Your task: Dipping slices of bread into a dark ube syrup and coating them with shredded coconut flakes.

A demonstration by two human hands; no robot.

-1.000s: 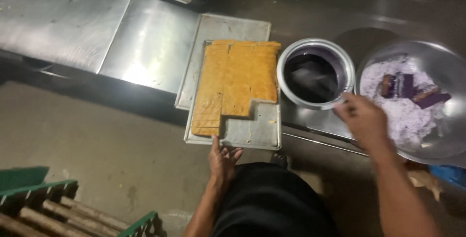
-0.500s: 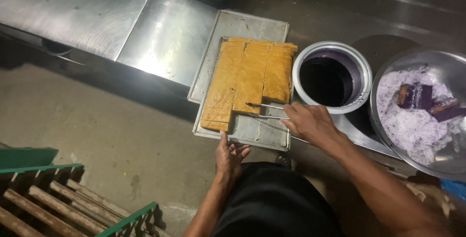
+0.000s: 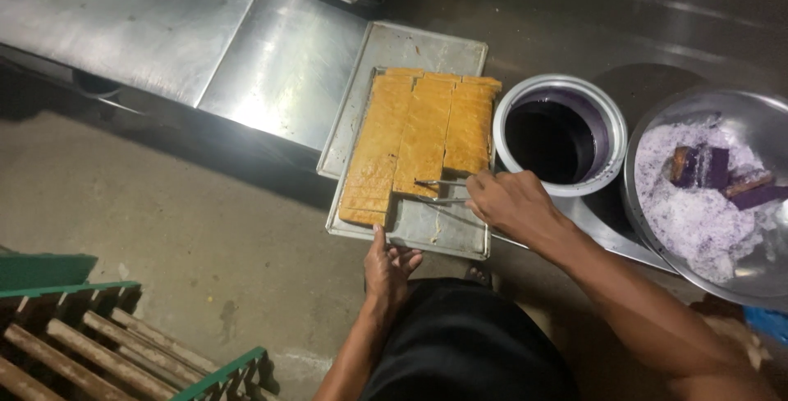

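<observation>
A view from above, looking down at a person standing at a long steel table point(image 3: 164, 32). Their right hand point(image 3: 513, 204), which a second ago was over by the wide bowl on the right, has come across to the baking tray point(image 3: 427, 237) and now holds a pair of thin metal tongs point(image 3: 439, 190) in a closed grip. The tong tips rest at the near edge of a golden-brown slab of cut cake point(image 3: 423, 134), touching the end of the middle strip; whether they have pinched a piece cannot be told. The left hand point(image 3: 387, 263) has stayed where it was, its fingers curled in a narrow grip under the near rim of the tray, steadying it where it overhangs the table edge. The cake fills the far and left parts of the tray, scored into strips, with bare metal showing at the near right corner where pieces are gone. The tray sits on a second, larger tray point(image 3: 410, 44). Just right of it stands a round metal pot point(image 3: 566, 134) of dark purple liquid, and further right a wide steel bowl point(image 3: 714, 196) of pale purple crumbs holds a few purple-coated pieces. The move reads as a return for another piece. A green wooden crate point(image 3: 74, 327) sits on the floor at the near left.
</observation>
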